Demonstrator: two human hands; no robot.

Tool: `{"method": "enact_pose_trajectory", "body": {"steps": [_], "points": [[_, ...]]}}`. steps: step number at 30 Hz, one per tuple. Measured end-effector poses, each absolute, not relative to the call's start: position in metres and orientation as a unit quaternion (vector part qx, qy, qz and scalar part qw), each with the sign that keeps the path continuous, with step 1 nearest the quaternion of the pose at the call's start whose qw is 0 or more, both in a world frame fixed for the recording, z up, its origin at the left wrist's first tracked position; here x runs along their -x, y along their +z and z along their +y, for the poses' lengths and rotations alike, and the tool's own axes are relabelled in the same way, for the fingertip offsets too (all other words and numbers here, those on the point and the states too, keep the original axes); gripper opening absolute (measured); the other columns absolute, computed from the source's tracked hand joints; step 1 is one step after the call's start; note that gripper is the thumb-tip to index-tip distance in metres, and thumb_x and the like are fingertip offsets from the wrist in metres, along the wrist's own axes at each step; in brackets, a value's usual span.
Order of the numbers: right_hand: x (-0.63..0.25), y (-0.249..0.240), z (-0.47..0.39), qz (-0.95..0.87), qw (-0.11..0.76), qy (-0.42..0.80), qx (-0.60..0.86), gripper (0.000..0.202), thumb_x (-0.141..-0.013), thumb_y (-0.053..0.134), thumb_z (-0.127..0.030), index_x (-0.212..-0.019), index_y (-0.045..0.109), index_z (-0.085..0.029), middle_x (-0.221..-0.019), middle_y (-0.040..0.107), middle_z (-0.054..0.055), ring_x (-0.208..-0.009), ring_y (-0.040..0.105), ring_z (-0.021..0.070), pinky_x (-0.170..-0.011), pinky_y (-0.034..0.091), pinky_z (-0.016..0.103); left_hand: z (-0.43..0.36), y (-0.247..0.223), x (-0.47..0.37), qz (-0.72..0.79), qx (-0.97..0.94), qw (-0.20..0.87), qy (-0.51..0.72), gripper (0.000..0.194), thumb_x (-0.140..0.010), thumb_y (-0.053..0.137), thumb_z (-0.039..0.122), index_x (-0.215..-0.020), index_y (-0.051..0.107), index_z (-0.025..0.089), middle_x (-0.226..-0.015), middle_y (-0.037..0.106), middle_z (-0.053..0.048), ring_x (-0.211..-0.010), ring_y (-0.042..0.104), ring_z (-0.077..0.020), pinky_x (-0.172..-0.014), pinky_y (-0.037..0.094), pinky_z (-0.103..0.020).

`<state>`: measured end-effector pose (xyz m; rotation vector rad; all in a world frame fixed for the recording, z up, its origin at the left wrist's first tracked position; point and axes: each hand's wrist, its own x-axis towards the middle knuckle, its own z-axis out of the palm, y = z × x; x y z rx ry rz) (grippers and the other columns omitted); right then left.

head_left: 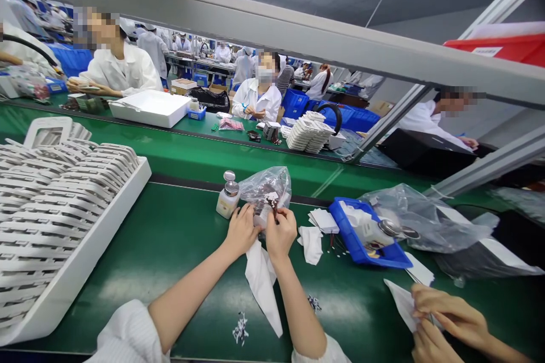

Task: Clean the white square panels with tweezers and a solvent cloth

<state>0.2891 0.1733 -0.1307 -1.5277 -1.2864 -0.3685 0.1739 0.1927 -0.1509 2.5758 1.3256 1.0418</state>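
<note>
My left hand is closed on the near edge of a clear plastic bag. My right hand grips a bundle of thin brown wires with white connectors, at the mouth of the bag. My fingertips hide part of the bundle. Beneath both wrists a white cloth hangs down across the green table. Just left of the bag stands a white bottle with a metal pump top. Small black-and-white bits lie in one pile by my left forearm and another beside my right forearm.
On the left, a white tray holds stacked white plastic frames. A blue bin with another bottle sits to the right, near a crumpled white cloth. A co-worker's hands hold white cloth at lower right. A metal beam crosses above.
</note>
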Motion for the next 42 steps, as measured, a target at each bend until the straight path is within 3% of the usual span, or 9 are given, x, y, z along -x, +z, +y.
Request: {"method": "enact_pose_trajectory", "body": {"steps": [12, 20, 25, 29, 34, 39, 42], "points": [[-0.295, -0.125, 0.177, -0.524, 0.580, -0.156, 0.604, 0.026, -0.093, 0.056, -0.035, -0.079, 0.061, -0.013, -0.089, 0.065, 0.003, -0.080, 0.063, 0.0140, -0.072, 0.053, 0.031, 0.188, -0.146, -0.174, 0.430, -0.830, 0.074, 0.347, 0.040, -0.090, 0.058, 0.039, -0.123, 0.055, 0.016, -0.127, 0.055, -0.011, -0.118, 0.052, -0.0277, -0.099, 0.043, -0.053], [-0.290, -0.127, 0.167, -0.537, 0.600, -0.196, 0.560, 0.025, -0.093, 0.053, -0.029, -0.077, 0.066, -0.015, -0.086, 0.069, 0.008, -0.076, 0.067, 0.0169, -0.067, 0.056, 0.032, 0.193, -0.139, -0.168, 0.412, -0.802, 0.156, 0.403, 0.040, -0.091, 0.058, 0.038, -0.123, 0.054, 0.016, -0.124, 0.056, -0.011, -0.112, 0.056, -0.0254, -0.092, 0.049, -0.048], [-0.286, -0.135, 0.158, -0.603, 0.598, -0.215, 0.483, 0.016, -0.089, 0.055, -0.027, -0.085, 0.069, -0.020, -0.089, 0.072, 0.009, -0.082, 0.071, 0.0233, -0.069, 0.061, 0.038, 0.194, -0.137, -0.165, 0.375, -0.795, 0.184, 0.440, 0.038, -0.091, 0.058, 0.036, -0.123, 0.054, 0.016, -0.124, 0.056, -0.010, -0.112, 0.056, -0.0252, -0.093, 0.049, -0.048], [-0.285, -0.139, 0.154, -0.655, 0.590, -0.223, 0.416, 0.014, -0.089, 0.056, -0.030, -0.089, 0.068, -0.023, -0.087, 0.071, 0.007, -0.087, 0.071, 0.0246, -0.069, 0.064, 0.041, 0.191, -0.138, -0.162, 0.349, -0.780, 0.193, 0.483, 0.032, -0.092, 0.057, 0.036, -0.117, 0.057, 0.016, -0.120, 0.058, -0.010, -0.108, 0.058, -0.0230, -0.092, 0.050, -0.046], [-0.284, -0.130, 0.145, -0.635, 0.613, -0.261, 0.391, 0.016, -0.084, 0.059, -0.022, -0.099, 0.064, -0.026, -0.096, 0.064, 0.007, -0.091, 0.066, 0.0248, -0.075, 0.061, 0.047, 0.183, -0.138, -0.150, 0.313, -0.761, 0.190, 0.535, 0.034, -0.091, 0.057, 0.039, -0.115, 0.058, 0.015, -0.116, 0.060, -0.009, -0.103, 0.060, -0.0222, -0.089, 0.051, -0.045], [-0.280, -0.123, 0.134, -0.631, 0.643, -0.255, 0.350, 0.032, -0.079, 0.056, -0.052, -0.100, 0.060, -0.027, -0.094, 0.053, 0.009, -0.087, 0.058, 0.0268, -0.080, 0.053, 0.056, 0.168, -0.135, -0.112, 0.304, -0.759, 0.217, 0.533, 0.032, -0.091, 0.058, 0.039, -0.111, 0.060, 0.014, -0.115, 0.061, -0.009, -0.103, 0.060, -0.0218, -0.090, 0.051, -0.045], [-0.272, -0.118, 0.130, -0.656, 0.644, -0.192, 0.344, 0.042, -0.072, 0.060, -0.055, -0.102, 0.055, -0.026, -0.098, 0.052, 0.010, -0.092, 0.057, 0.0305, -0.081, 0.050, 0.058, 0.152, -0.130, -0.084, 0.343, -0.733, 0.266, 0.524, 0.031, -0.091, 0.058, 0.039, -0.111, 0.060, 0.015, -0.113, 0.062, -0.008, -0.100, 0.061, -0.0212, -0.087, 0.053, -0.042]]}}
